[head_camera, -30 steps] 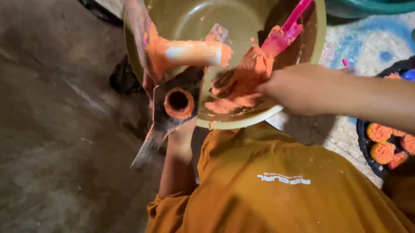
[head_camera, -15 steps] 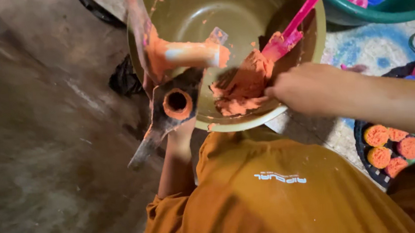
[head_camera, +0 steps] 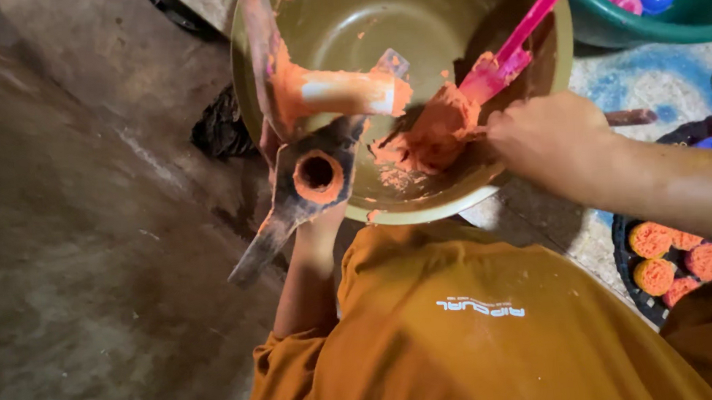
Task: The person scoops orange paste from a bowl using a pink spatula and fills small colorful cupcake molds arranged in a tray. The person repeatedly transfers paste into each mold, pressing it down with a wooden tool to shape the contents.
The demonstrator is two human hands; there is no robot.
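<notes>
1. Place: informal craft workshop at floor level, likely a home yard.
2. Bare, stained concrete floor (head_camera: 80, 247).
3. Olive basin (head_camera: 341, 15) of orange paste (head_camera: 427, 135), a paste-smeared mould tool (head_camera: 312, 178).
4. Green tub (head_camera: 664, 28) of coloured cups; tray (head_camera: 634, 288) of moulded orange pieces.

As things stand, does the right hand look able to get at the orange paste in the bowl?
Probably yes: the right hand sits at the bowl's near rim, beside the orange paste, with nothing between them.
</notes>
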